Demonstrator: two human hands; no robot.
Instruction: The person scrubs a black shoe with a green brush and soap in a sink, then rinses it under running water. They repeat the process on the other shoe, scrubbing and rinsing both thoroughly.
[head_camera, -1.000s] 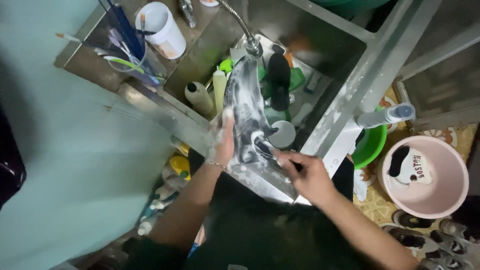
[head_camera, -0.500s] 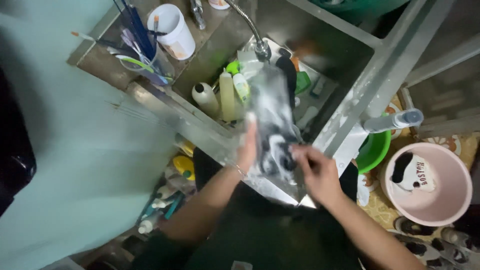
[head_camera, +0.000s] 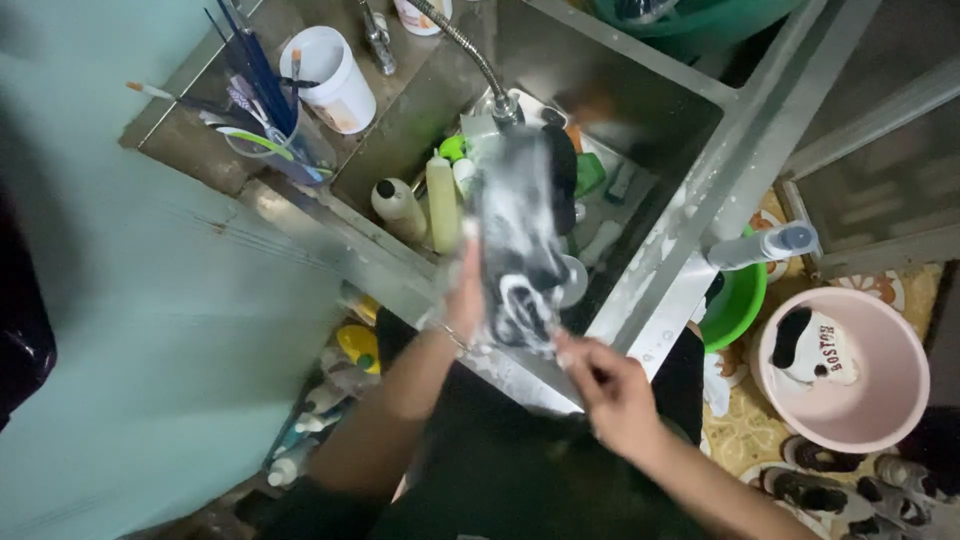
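I have the sudsy grey shoe (head_camera: 520, 250) lifted over the steel sink (head_camera: 640, 130), so the foam drips into the basin rather than onto the floor. My left hand (head_camera: 465, 295) is closed along its side and props it on end, sole toward me. My right hand (head_camera: 610, 385) is closed at its lower end, just under the heel; blur hides whether it grips a brush. The tap (head_camera: 470, 55) hangs directly above.

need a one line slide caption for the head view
Left hand and right hand hold a soapy black-and-white shoe over a steel sink.
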